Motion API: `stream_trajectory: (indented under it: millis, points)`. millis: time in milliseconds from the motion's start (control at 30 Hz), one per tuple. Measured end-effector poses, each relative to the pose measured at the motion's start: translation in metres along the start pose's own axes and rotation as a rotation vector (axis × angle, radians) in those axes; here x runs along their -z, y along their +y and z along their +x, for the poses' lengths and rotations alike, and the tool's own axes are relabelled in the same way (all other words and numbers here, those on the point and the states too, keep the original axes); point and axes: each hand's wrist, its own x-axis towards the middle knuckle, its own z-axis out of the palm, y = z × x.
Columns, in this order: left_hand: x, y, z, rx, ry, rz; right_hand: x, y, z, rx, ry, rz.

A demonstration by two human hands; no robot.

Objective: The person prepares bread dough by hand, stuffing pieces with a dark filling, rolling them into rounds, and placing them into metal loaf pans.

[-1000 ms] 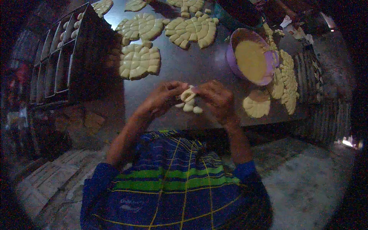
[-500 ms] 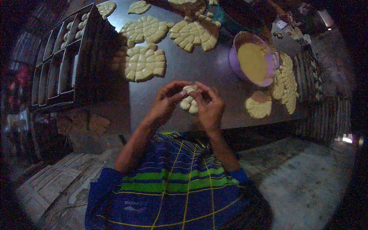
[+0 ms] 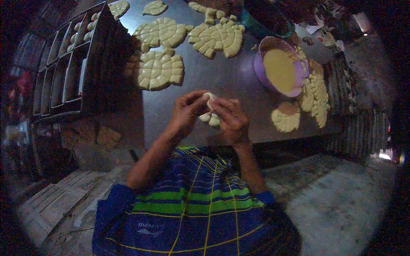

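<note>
Between the fingertips of both hands I hold a small pale piece of dough (image 3: 210, 100) above the near part of the table. My left hand (image 3: 186, 112) pinches it from the left. My right hand (image 3: 232, 119) grips its other side with bent fingers. Just below, on the metal table (image 3: 205, 72), lie a few small dough pieces (image 3: 212, 120), partly hidden by my hands. Sheets of dough scored into pieces (image 3: 160, 70) lie beyond my left hand. To the right stands a purple tub (image 3: 259, 68) with a yellowish filling (image 3: 279, 70).
A dark compartmented rack (image 3: 64, 64) at the left holds round dough balls (image 3: 74, 36) in its far slots. Scored dough (image 3: 286, 118) and more pieces (image 3: 318, 100) lie right of the tub. A green basin (image 3: 252, 21) stands at the back. Below the table's near edge is grey floor (image 3: 337, 196).
The dough piece has turned more upright between my fingers, and my right fingers have shifted over it. The view has moved slightly, showing more of the green basin.
</note>
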Motion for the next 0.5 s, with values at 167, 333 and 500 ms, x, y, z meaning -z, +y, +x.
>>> stream_trajectory:
  millis: [167,333,500]
  points:
    - [0.002,-0.002,-0.008,-0.213,-0.126,0.345,0.011,0.006,0.006,-0.037,-0.094,-0.124]
    - [0.001,0.001,-0.008,-0.241,-0.184,0.433,0.019,-0.004,0.017,-0.327,-0.043,0.013]
    - [0.004,-0.008,0.003,-0.299,-0.191,0.539,0.021,0.017,0.017,-0.444,-0.208,0.204]
